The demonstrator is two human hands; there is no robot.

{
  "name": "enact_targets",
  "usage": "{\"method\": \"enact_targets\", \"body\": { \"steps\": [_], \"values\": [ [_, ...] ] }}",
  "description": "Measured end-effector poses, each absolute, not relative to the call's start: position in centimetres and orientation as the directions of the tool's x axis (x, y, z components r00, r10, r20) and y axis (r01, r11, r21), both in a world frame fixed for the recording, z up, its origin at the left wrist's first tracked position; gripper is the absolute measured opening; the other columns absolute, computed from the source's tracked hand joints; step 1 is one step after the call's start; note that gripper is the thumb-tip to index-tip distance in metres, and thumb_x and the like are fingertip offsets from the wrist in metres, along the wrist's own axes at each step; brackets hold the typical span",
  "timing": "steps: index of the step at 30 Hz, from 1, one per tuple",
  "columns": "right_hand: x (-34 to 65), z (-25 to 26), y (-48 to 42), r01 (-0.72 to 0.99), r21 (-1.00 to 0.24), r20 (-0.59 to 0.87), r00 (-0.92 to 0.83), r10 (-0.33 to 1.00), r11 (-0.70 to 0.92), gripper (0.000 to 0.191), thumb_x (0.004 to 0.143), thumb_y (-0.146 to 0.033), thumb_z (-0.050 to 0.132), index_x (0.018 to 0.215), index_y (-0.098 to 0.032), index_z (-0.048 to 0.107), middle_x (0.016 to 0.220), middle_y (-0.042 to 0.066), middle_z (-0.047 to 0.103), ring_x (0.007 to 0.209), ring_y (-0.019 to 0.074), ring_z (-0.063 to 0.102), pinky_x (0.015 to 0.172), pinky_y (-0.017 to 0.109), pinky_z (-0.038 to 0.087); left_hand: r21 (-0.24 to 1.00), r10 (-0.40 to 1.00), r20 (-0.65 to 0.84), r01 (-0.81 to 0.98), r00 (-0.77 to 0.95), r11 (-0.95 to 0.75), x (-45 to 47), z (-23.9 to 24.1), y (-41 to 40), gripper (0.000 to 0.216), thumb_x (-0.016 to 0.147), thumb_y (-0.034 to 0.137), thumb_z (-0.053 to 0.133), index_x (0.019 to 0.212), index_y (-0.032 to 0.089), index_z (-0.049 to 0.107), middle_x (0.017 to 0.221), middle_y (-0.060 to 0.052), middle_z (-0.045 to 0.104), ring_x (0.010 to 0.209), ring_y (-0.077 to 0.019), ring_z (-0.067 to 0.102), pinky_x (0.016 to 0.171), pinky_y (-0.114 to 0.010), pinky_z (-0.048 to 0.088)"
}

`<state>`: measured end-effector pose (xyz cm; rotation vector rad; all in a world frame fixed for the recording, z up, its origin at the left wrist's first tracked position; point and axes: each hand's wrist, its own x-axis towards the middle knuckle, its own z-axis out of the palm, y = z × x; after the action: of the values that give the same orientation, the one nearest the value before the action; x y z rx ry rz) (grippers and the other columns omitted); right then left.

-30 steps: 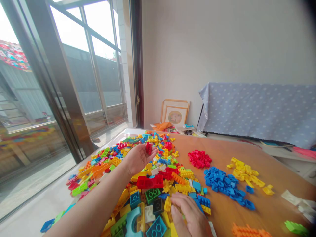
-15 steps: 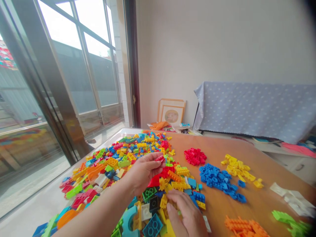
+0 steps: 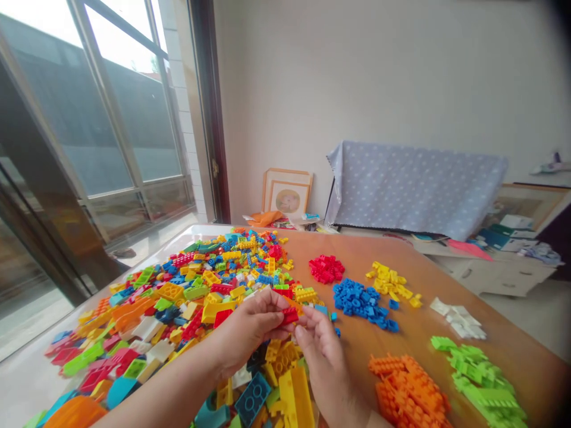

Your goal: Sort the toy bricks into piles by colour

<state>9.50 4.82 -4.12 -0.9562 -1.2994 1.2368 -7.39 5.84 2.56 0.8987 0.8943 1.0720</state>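
Note:
Over the front of a mixed heap of toy bricks [image 3: 196, 291], my two hands meet around a small red toy brick [image 3: 289, 315]. My left hand [image 3: 254, 321] pinches it between thumb and fingers. From the other side, the bent fingertips of my right hand [image 3: 323, 351] close at the brick's right end, partly hiding it. A bit of orange [image 3: 294, 304] shows just behind the red brick; whether it is held or lies in the heap, I cannot tell. Under the hands lie a long yellow piece [image 3: 297, 395] and a dark blue brick [image 3: 253, 399].
Right of the heap on the brown table [image 3: 357, 356] are separate piles: red [image 3: 327, 268], blue [image 3: 363, 303], yellow [image 3: 390, 279], white [image 3: 458, 318], orange [image 3: 408, 389] and light green [image 3: 484, 377]. Behind stand a framed picture [image 3: 288, 196] and a polka-dot cloth [image 3: 414, 187]; windows are at left.
My right hand has risen from the bricks in front to meet my left hand at the red brick. The view has turned right, bringing more of the green and orange piles into sight.

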Motion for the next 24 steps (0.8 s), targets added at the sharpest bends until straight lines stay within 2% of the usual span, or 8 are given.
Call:
{"method": "enact_targets", "body": {
  "steps": [3,7,12,16,20,24],
  "values": [
    [9.4,-3.7,4.7,-0.137,-0.974,0.202,-0.141,0.969,0.183,0.043,0.096,-0.046,0.062,0.132,-0.022,0.059,0.118,0.011,0.071,0.105,0.0240,0.069,0.092,0.039,0.059,0.947,0.962,-0.134,-0.256,0.240,0.195,-7.3,2.5,5.8,0.023,0.077,0.030,0.083,0.089,0.019,0.068,0.090,-0.006,0.071,0.083,-0.0167,0.069,0.079,-0.028,0.056],
    [9.2,-2.6,4.6,-0.210,-0.957,0.236,-0.168,0.957,0.199,0.034,0.096,-0.049,0.061,0.114,-0.020,0.067,0.107,0.010,0.073,0.094,0.0234,0.070,0.085,0.039,0.060,0.960,0.960,-0.118,-0.219,0.253,0.175,-7.3,2.4,5.8,0.026,0.073,0.033,0.086,0.087,0.019,0.070,0.089,-0.005,0.071,0.082,-0.0166,0.067,0.077,-0.026,0.055],
    [9.2,-1.3,4.6,-0.161,-0.965,0.224,-0.111,0.968,0.205,0.036,0.092,-0.054,0.064,0.109,-0.022,0.067,0.099,0.007,0.073,0.086,0.0216,0.069,0.077,0.036,0.060,0.963,0.953,-0.099,-0.216,0.286,0.164,-7.3,2.5,5.8,0.028,0.072,0.035,0.087,0.087,0.018,0.070,0.085,-0.005,0.070,0.077,-0.0154,0.065,0.072,-0.025,0.053],
    [9.4,-1.0,4.7,-0.182,-0.966,0.203,-0.090,0.975,0.184,0.036,0.089,-0.055,0.067,0.097,-0.020,0.068,0.089,0.005,0.072,0.080,0.0203,0.067,0.072,0.033,0.058,0.951,0.948,-0.118,-0.243,0.295,0.194,-7.3,2.7,5.7,0.030,0.071,0.032,0.087,0.091,0.018,0.070,0.088,-0.005,0.071,0.080,-0.0166,0.068,0.076,-0.026,0.054],
    [9.8,-1.4,4.9,-0.215,-0.970,0.130,-0.058,0.990,0.115,0.034,0.089,-0.051,0.069,0.101,-0.020,0.067,0.092,0.004,0.071,0.082,0.0189,0.067,0.077,0.032,0.057,0.936,0.947,-0.159,-0.264,0.277,0.235,-7.3,2.6,5.8,0.036,0.070,0.024,0.086,0.102,0.021,0.070,0.100,-0.006,0.073,0.091,-0.0196,0.072,0.085,-0.030,0.056],
    [10.2,-2.2,5.1,-0.225,-0.971,0.099,-0.044,0.994,0.086,0.035,0.091,-0.049,0.069,0.109,-0.020,0.066,0.095,0.004,0.071,0.085,0.0180,0.066,0.079,0.031,0.055,0.946,0.948,-0.153,-0.237,0.281,0.223,-7.5,2.2,6.1,0.035,0.070,0.023,0.086,0.100,0.020,0.069,0.097,-0.006,0.073,0.086,-0.0186,0.071,0.078,-0.027,0.055]
  ]
}}
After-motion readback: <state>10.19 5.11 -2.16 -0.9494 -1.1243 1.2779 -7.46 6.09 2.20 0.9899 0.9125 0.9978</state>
